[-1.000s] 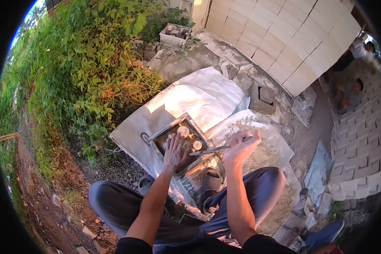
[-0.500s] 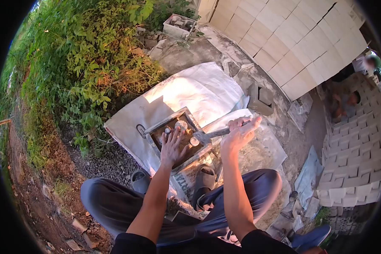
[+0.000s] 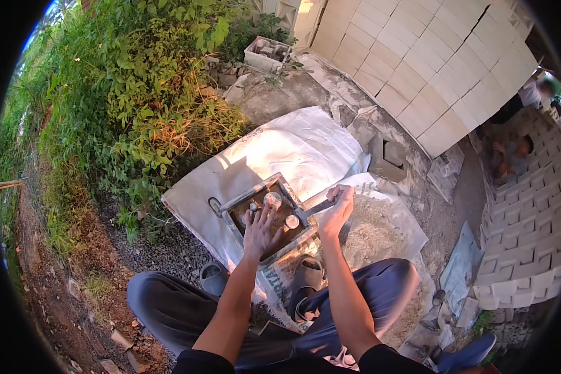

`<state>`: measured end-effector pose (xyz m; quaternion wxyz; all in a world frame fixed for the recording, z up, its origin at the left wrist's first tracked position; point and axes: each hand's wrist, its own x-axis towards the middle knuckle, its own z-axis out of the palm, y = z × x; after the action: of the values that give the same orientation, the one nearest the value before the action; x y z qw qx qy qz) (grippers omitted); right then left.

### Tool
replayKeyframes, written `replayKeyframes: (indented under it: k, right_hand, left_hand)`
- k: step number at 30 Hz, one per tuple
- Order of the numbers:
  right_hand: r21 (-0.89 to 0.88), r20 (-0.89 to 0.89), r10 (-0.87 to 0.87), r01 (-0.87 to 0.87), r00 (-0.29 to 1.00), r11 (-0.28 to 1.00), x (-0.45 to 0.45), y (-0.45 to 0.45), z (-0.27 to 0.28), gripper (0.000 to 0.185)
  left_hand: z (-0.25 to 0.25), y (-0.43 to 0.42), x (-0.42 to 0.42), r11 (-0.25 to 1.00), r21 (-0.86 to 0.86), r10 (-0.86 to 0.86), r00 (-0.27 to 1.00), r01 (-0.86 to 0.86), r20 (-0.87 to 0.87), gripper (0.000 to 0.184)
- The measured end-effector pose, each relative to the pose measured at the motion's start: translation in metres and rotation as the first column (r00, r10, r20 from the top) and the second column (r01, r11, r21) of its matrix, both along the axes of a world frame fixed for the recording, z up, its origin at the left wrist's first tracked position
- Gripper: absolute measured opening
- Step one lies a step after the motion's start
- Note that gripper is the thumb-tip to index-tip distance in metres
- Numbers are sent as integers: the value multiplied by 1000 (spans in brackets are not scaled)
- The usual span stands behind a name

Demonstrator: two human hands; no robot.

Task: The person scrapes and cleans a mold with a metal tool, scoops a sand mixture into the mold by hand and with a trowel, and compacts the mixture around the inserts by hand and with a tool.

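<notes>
A shallow rectangular frame point(image 3: 279, 255) packed with brown, sand-like material lies in front of me. Several round pale pieces rest in it, among them a larger disc point(image 3: 272, 199) and a smaller cylinder point(image 3: 292, 222). My left hand point(image 3: 260, 234) lies over the fill with fingers spread, close to these pieces; whether it presses on one is hidden. At the frame's right side, my right hand point(image 3: 338, 215) is closed round a flat grey tool point(image 3: 318, 207), whose far end reaches the frame's edge. A metal loop point(image 3: 214, 204) sticks out from the frame's left corner.
White sacking point(image 3: 305, 134) lies beneath the frame, with a sand heap point(image 3: 377, 240) on the right. Concrete blocks point(image 3: 388, 157) and a stacked block wall point(image 3: 411, 68) stand beyond. Plants point(image 3: 162, 106) grow at left. Two people point(image 3: 514, 156) are at far right.
My right hand has come down and left, bringing the tool's end from above the frame to its right edge. My left hand stays spread over the fill. The view has shifted slightly.
</notes>
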<state>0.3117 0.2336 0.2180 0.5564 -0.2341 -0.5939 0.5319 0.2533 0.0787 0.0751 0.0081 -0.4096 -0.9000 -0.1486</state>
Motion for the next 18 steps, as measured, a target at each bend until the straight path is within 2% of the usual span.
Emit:
replayKeyframes:
  k: [1, 3, 5, 7, 9, 11, 14, 18]
  right_hand:
    - [-4, -8, 4, -4, 1000, 1000, 3, -3, -3, 46]
    - [48, 27, 134, -135, 991, 990, 5, -5, -3, 43]
    - [33, -33, 189, -188, 981, 982, 5, -1, -10, 43]
    - [-200, -163, 340, -369, 926, 908, 2, 0, -14, 47]
    - [-199, -119, 366, -384, 923, 902, -1, 9, -19, 47]
    - [-208, -68, 393, -398, 917, 893, -5, 18, -25, 48]
    - [-294, -143, 339, -367, 930, 883, -12, 24, -27, 48]
    - [-250, -155, 311, -342, 938, 906, -15, 16, -13, 50]
  left_hand:
    - [0, -3, -1, 1000, -4, 4, 1000, -4, -8, 70]
    - [-7, -4, -3, 999, 2, -38, 999, 38, 12, 70]
    - [-15, -9, -9, 996, 40, -74, 997, 73, 4, 71]
    - [-7, -12, -14, 989, -28, -142, 990, 143, 16, 73]
    - [3, -10, -18, 986, -33, -159, 985, 162, 69, 75]
    - [5, -7, -18, 994, -32, -105, 989, 108, 101, 75]
    - [3, -8, -19, 993, -20, -112, 988, 115, 109, 75]
    - [7, -7, -23, 992, -30, -120, 984, 125, 134, 73]
